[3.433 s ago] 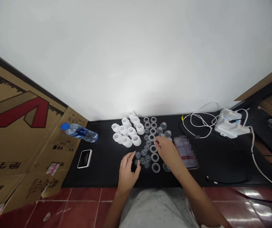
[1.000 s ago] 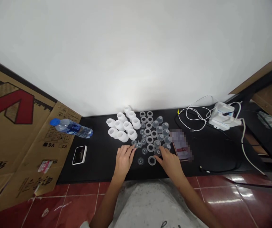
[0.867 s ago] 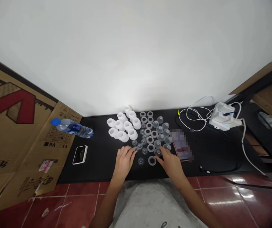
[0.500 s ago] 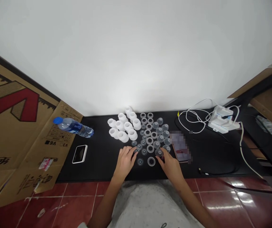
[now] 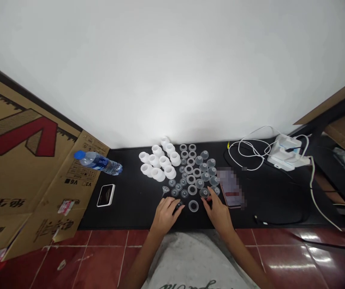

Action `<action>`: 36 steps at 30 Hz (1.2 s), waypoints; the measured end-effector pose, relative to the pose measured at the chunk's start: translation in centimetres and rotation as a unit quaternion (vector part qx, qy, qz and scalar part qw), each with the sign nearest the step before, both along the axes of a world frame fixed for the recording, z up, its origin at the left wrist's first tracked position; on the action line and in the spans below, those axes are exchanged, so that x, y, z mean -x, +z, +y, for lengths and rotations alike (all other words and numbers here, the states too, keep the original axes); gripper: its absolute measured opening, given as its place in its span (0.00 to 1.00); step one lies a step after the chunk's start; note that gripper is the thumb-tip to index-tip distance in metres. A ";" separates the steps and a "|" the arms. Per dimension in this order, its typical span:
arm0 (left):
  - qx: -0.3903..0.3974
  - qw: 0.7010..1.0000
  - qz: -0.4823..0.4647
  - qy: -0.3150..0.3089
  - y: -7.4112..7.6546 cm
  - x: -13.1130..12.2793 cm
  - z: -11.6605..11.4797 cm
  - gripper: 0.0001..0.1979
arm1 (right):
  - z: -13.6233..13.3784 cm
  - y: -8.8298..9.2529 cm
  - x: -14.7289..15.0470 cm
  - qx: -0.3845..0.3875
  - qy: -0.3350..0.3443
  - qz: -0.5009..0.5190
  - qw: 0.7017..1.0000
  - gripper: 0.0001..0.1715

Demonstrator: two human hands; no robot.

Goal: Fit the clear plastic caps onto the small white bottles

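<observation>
On the black tabletop, my left hand [image 5: 165, 214] has its thumb and fingers closed around a small clear disc [image 5: 179, 205]. Just above its knuckles lies a clear piece with a thin stem [image 5: 165, 189]. My right hand [image 5: 219, 208] has its thumb and forefinger on either side of a clear dome [image 5: 204, 193] at the near end of the dome group. Between my hands lies a translucent ring [image 5: 193, 206], apart from both. More small discs [image 5: 179, 187], rings [image 5: 192, 189] and domes [image 5: 205, 176] are spread out beyond. White plastic collars [image 5: 158, 174] stand grouped at the back left.
A phone [image 5: 231, 188] lies right of the domes. Farther right are a white power strip [image 5: 285, 152] and tangled white cables [image 5: 252, 146]. To the left are a water bottle [image 5: 98, 161], a white box-like device [image 5: 106, 195] and a large cardboard box [image 5: 40, 172].
My left hand has moved right and nearer, from the disc cluster to the closest disc. A stemmed clear piece now shows where it was. My right hand stays by the same dome.
</observation>
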State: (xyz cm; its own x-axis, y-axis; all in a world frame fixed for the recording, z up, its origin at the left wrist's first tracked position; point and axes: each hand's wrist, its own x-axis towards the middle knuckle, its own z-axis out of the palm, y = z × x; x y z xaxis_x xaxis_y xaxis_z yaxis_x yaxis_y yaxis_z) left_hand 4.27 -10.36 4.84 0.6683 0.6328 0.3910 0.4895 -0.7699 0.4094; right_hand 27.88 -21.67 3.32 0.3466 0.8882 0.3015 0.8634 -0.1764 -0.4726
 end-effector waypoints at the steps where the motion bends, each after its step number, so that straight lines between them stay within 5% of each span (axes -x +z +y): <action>1: -0.002 1.000 -0.005 -0.001 -0.1 -0.1 0.1 0.07 | 0.0 -0.2 0.0 -0.003 -0.004 -0.001 1.000 0.27; 10: 0.027 0.999 -0.025 0.004 -0.6 -0.5 1.6 0.08 | -0.2 -1.2 0.2 -0.050 -0.012 -0.037 0.998 0.18; 17: 0.086 0.993 -0.075 0.014 0.0 0.4 1.1 0.09 | -0.6 0.6 0.3 -0.036 0.128 -0.060 0.989 0.17; 22: 0.072 0.980 -0.121 0.144 -0.1 1.7 1.8 0.04 | -0.9 0.8 0.3 -0.015 0.173 -0.062 0.983 0.22; 25: 0.074 0.975 -0.091 0.190 -0.6 2.2 2.6 0.15 | -0.6 0.8 0.4 -0.013 0.182 -0.069 0.981 0.27; 30: 0.085 0.977 -0.080 0.176 -0.5 2.7 3.8 0.10 | 0.3 0.4 0.9 -0.014 0.188 -0.093 0.978 0.26; 36: 0.078 0.991 -0.025 0.106 2.4 3.2 4.9 0.11 | 0.4 0.3 1.1 0.001 0.188 -0.097 0.977 0.20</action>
